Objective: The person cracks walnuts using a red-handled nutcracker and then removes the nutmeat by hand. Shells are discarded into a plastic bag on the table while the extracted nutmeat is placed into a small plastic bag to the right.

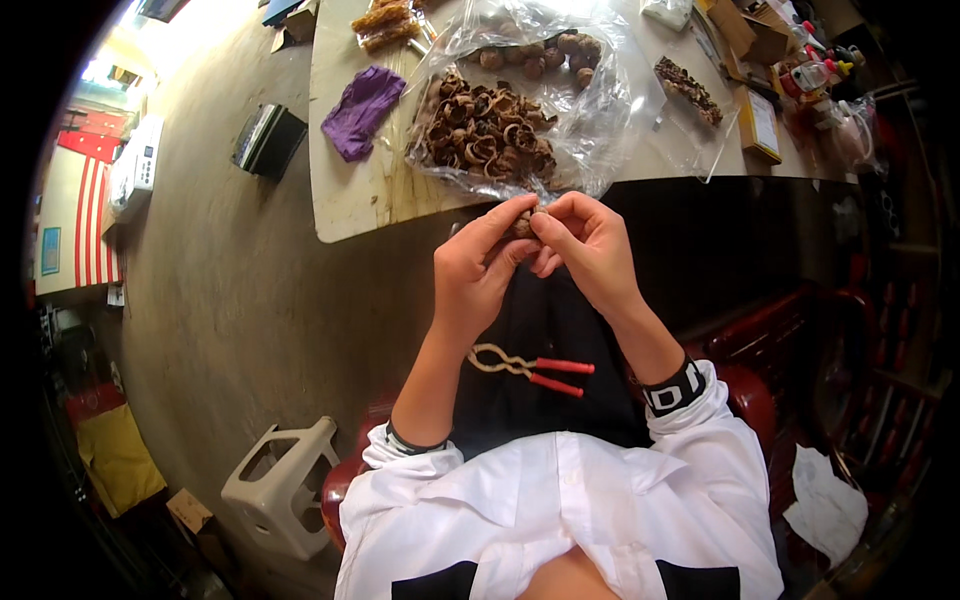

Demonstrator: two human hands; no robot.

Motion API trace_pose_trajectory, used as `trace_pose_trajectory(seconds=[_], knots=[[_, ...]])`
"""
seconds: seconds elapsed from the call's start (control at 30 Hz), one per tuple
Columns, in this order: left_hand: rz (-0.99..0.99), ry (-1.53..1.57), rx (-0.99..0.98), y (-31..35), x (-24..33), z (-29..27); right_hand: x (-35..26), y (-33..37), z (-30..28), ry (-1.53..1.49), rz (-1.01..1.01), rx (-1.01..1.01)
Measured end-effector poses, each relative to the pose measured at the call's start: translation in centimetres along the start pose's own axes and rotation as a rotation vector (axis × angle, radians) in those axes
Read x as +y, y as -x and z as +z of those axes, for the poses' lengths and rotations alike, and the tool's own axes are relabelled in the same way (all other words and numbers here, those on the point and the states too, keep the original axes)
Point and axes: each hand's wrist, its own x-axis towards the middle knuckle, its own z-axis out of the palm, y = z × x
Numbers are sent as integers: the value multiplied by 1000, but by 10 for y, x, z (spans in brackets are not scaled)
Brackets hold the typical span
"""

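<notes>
A brown walnut (525,224) is pinched between the fingertips of both hands, just off the table's near edge. My left hand (474,262) grips it from the left and my right hand (594,248) from the right; the fingers cover much of it. Across my dark-clad lap lies a nutcracker (530,369) with red handles, touched by neither hand. Right beyond my fingers, a clear plastic bag (618,120) is spread on the table, with a heap of broken walnut shells (485,128) and several whole walnuts (535,60) at its far side.
On the pale table (345,205) lie a purple cloth (362,112), a pack of brown snacks (388,24), a row of dark pieces (690,90) and a yellow-edged box (760,126). Bottles (815,74) crowd the far right. A plastic stool (280,490) and black bin (270,141) stand left.
</notes>
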Motion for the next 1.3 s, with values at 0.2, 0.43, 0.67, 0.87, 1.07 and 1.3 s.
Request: trace_pose_trajectory(seconds=[0.2,0.43,0.67,0.87,1.07,1.3], knots=[[-72,112,51,-36,-42,2,18,-45,-17,-6,-3,63],[34,-225,-2,-65,-60,4,43,-76,-22,-87,30,157],[88,-388,135,-74,-66,12,67,-91,7,210,-160,379],[154,-584,165,-73,-69,11,71,-91,4,211,-131,308],[161,-584,178,-72,-68,15,71,-88,3,90,-144,242],[67,-500,203,-68,-59,19,73,-84,5,107,-182,244]])
